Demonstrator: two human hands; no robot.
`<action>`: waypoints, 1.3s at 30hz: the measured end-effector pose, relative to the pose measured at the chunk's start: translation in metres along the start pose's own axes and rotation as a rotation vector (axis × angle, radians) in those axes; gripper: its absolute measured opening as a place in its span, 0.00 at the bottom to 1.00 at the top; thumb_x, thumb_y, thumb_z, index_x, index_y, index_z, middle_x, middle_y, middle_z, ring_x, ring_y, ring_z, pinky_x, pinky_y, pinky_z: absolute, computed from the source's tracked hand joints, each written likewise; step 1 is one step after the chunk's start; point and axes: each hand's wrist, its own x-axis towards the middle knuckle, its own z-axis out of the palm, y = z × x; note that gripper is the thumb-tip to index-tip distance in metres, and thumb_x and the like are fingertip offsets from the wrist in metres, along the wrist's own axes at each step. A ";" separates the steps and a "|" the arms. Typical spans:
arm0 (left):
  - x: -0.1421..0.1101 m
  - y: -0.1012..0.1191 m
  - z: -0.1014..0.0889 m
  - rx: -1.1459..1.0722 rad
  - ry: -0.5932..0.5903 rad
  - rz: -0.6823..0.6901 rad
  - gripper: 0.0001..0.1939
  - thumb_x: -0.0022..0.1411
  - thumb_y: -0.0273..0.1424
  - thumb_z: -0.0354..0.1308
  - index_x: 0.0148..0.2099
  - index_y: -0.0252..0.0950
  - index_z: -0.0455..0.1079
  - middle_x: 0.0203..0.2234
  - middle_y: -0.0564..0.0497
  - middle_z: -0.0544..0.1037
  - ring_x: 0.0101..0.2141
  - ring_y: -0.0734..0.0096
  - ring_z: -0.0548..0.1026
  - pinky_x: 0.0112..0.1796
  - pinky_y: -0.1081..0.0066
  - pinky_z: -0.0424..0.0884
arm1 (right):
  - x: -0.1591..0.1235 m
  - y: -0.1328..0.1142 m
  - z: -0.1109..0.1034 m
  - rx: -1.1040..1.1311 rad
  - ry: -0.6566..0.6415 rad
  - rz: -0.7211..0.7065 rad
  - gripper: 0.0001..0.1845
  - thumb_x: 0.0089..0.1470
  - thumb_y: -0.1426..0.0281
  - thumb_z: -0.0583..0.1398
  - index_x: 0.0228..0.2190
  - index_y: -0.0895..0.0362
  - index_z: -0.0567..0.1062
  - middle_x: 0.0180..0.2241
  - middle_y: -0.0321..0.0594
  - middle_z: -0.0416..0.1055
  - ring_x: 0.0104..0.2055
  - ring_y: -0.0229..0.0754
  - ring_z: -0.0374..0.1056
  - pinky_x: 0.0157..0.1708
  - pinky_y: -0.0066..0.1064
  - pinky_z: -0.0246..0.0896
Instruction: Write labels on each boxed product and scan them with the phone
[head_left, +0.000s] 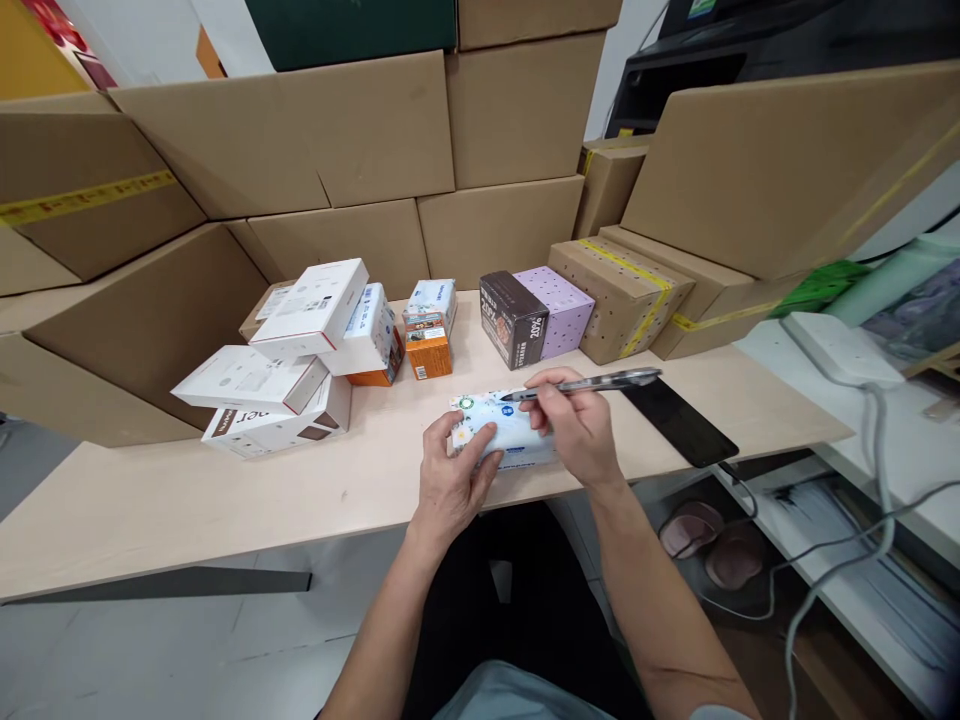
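Observation:
A light-blue and white printed pack point(499, 425), like a tissue pack, lies near the front edge of the table. My left hand point(454, 465) grips its left end, thumb on top. In my right hand point(574, 425) is a dark pen point(611, 381), closed between the fingers, its tip pointing left over the pack's top face. I cannot tell whether the tip touches the surface. Part of the right hand covers the pack's right end. Just right of it lies a black phone point(682, 422).
White boxes point(307, 305) are stacked at the left. Behind the pack stand an orange box point(428, 352), a dark brown box point(513, 320) and a lilac dotted box point(555, 305). Taped cartons point(619, 295) line the right; large cardboard panels point(337, 140) wall the back. Cables point(877, 480) hang at the right.

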 end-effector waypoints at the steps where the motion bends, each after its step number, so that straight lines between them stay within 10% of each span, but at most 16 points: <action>1: 0.000 0.000 0.000 0.001 -0.011 -0.007 0.20 0.63 0.32 0.61 0.57 0.44 0.68 0.55 0.41 0.59 0.57 0.55 0.65 0.51 0.57 0.71 | 0.001 0.001 0.002 -0.077 -0.034 -0.026 0.11 0.60 0.60 0.55 0.33 0.54 0.72 0.21 0.32 0.69 0.23 0.36 0.66 0.24 0.28 0.61; 32: 0.005 0.004 -0.004 -0.007 0.033 0.045 0.24 0.62 0.30 0.62 0.58 0.35 0.62 0.54 0.36 0.70 0.55 0.53 0.68 0.53 0.53 0.70 | 0.004 0.003 0.008 -0.373 -0.211 -0.265 0.12 0.63 0.68 0.54 0.28 0.57 0.70 0.29 0.36 0.72 0.26 0.34 0.67 0.30 0.27 0.60; 39: 0.006 0.005 -0.006 -0.025 0.028 0.051 0.25 0.60 0.30 0.63 0.59 0.34 0.62 0.54 0.35 0.69 0.55 0.52 0.68 0.53 0.52 0.70 | 0.001 0.001 -0.004 0.030 0.171 -0.080 0.12 0.64 0.59 0.54 0.33 0.54 0.68 0.26 0.32 0.70 0.21 0.32 0.62 0.21 0.24 0.56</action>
